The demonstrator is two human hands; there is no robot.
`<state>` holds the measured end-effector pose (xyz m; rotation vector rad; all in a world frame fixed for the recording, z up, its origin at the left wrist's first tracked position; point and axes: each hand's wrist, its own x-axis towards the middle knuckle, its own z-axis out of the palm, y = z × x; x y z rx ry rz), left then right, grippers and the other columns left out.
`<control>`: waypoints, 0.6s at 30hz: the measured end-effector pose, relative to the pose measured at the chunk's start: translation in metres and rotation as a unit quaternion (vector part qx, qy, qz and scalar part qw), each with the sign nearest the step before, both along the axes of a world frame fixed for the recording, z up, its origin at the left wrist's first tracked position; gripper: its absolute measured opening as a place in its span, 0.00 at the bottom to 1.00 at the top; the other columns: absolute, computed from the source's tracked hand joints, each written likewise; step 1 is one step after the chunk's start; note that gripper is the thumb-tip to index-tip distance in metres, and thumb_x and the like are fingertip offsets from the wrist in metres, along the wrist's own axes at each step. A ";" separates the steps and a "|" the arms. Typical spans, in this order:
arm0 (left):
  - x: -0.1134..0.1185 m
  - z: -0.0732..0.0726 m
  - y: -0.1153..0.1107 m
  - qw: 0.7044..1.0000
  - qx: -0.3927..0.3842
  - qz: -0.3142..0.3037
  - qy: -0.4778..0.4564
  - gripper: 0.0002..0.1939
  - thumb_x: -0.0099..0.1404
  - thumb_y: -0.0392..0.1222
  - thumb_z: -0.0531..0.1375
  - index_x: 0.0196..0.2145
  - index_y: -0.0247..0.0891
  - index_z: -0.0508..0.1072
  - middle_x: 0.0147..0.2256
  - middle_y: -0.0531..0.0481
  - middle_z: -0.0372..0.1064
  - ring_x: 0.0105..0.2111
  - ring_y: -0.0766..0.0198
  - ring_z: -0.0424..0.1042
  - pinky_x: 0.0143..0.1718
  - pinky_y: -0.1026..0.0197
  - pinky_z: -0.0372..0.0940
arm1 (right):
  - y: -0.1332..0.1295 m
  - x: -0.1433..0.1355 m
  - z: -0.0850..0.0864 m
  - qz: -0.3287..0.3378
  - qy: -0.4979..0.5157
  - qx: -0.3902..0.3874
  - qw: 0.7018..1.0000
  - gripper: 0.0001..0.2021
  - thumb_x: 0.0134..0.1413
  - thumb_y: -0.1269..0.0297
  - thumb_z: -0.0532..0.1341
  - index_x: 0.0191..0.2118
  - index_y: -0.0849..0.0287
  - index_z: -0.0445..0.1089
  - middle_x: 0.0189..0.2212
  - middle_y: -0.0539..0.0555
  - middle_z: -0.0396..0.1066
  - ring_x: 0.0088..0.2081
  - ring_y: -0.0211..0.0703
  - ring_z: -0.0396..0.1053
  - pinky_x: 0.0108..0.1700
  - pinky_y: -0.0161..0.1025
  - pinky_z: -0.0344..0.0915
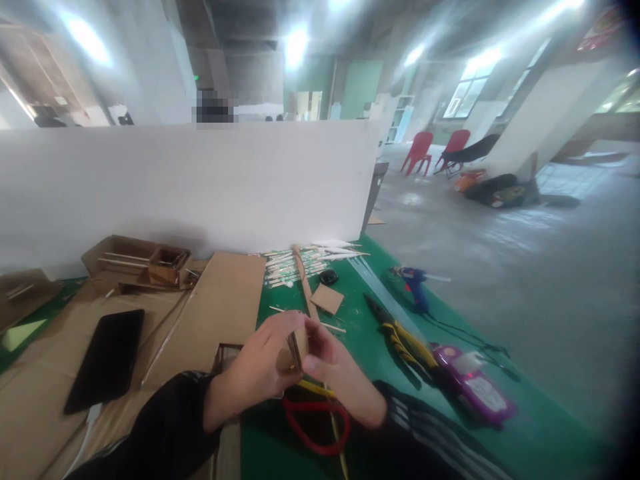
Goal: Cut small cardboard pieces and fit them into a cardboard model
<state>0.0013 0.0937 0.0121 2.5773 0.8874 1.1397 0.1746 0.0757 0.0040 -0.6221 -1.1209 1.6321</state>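
Note:
Both hands meet at the bottom centre around small pieces of cardboard [296,350], which look stacked and stand on edge. My left hand [257,363] wraps round them from the left, fingers closed. From the right, my right hand [336,367] pinches the same pieces between thumb and fingers. Just beneath the hands lie red-handled scissors [317,448], partly covered. Beyond the fingertips, a square cardboard piece [327,299] rests on the green table, beside a long brown strip [304,280] and thin wooden sticks.
Pliers [407,340], a blue glue gun [416,290] and a purple power strip [473,385] lie on the right. On the left are a black phone [107,360], cardboard sheets and a cardboard box [137,261]. A white partition [185,187] stands behind; cotton swabs lie near it.

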 end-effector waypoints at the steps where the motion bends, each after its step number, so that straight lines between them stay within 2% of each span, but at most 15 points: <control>1: -0.001 0.001 0.000 1.000 -0.016 0.004 -0.022 0.32 0.59 0.42 0.64 0.58 0.41 0.56 0.53 0.38 0.66 0.53 0.51 0.67 0.54 0.49 0.65 | 0.000 0.002 0.003 0.008 0.023 -0.025 0.999 0.26 0.50 0.56 0.69 0.54 0.53 0.67 0.53 0.55 0.68 0.53 0.47 0.67 0.54 0.42 0.64; 3: -0.002 0.003 -0.001 0.997 -0.048 0.004 -0.058 0.34 0.57 0.44 0.67 0.57 0.42 0.57 0.53 0.40 0.66 0.53 0.52 0.68 0.53 0.51 0.66 | 0.001 0.005 0.006 0.021 0.055 -0.082 0.995 0.18 0.56 0.57 0.65 0.51 0.55 0.69 0.46 0.54 0.73 0.43 0.40 0.72 0.43 0.35 0.70; 5: -0.005 0.003 -0.002 0.993 -0.077 -0.007 -0.084 0.37 0.55 0.44 0.68 0.58 0.43 0.56 0.54 0.40 0.65 0.54 0.52 0.67 0.54 0.51 0.65 | 0.002 0.007 0.007 0.044 0.069 -0.122 0.989 0.15 0.56 0.60 0.65 0.49 0.57 0.71 0.40 0.53 0.74 0.34 0.36 0.73 0.34 0.31 0.70; 8: -0.006 0.004 -0.003 0.989 -0.112 -0.025 -0.094 0.39 0.54 0.44 0.69 0.59 0.43 0.56 0.56 0.40 0.64 0.55 0.51 0.66 0.55 0.51 0.65 | 0.003 0.008 0.005 0.070 0.067 -0.130 0.987 0.14 0.54 0.64 0.67 0.47 0.58 0.72 0.38 0.53 0.75 0.31 0.34 0.72 0.33 0.31 0.71; 11: -0.007 0.005 0.000 0.991 -0.114 0.004 -0.070 0.41 0.55 0.46 0.69 0.62 0.42 0.54 0.58 0.38 0.62 0.56 0.50 0.65 0.55 0.49 0.65 | 0.004 0.007 0.004 0.043 0.085 -0.107 0.990 0.14 0.54 0.65 0.67 0.46 0.58 0.71 0.39 0.54 0.75 0.32 0.37 0.73 0.33 0.34 0.72; 14: -0.010 0.003 0.005 0.997 -0.040 0.034 -0.047 0.40 0.59 0.48 0.66 0.63 0.41 0.54 0.58 0.38 0.63 0.55 0.51 0.67 0.55 0.50 0.66 | 0.006 0.005 0.005 -0.017 0.082 -0.087 0.993 0.15 0.52 0.64 0.68 0.46 0.58 0.71 0.40 0.54 0.76 0.35 0.42 0.75 0.36 0.37 0.73; 18: -0.015 -0.005 0.011 0.996 0.085 0.027 -0.030 0.27 0.64 0.44 0.62 0.59 0.41 0.62 0.48 0.43 0.73 0.47 0.58 0.74 0.49 0.58 0.71 | 0.008 0.005 0.004 -0.080 0.072 -0.103 0.989 0.15 0.50 0.63 0.69 0.44 0.56 0.71 0.42 0.55 0.77 0.39 0.47 0.76 0.39 0.42 0.73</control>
